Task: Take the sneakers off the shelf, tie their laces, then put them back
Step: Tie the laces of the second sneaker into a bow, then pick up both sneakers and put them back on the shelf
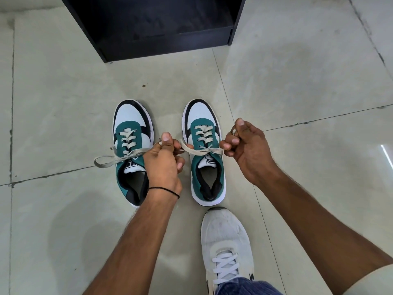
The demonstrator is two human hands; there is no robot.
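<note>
Now both green-and-white sneakers stand side by side on the tiled floor, toes toward twelve o'clock, with the dark shelf beyond them at twelve, its bottom bay showing nothing inside. The left sneaker already carries a bow, one loop trailing out toward nine o'clock. The right sneaker is the one in hand: the left hand is closed, pinching one end of its lace at nine o'clock of the tongue, and the right hand is closed on the other end at three o'clock.

Judging by the taut, level lace, a knot is being cinched. To do it well, pull both ends outward evenly and low, so the crossing seats on the tongue rather than riding up. Uneven pull would probably drag the sneaker sideways toward its neighbour. A white worn shoe sits at six o'clock, close behind the heel.
</note>
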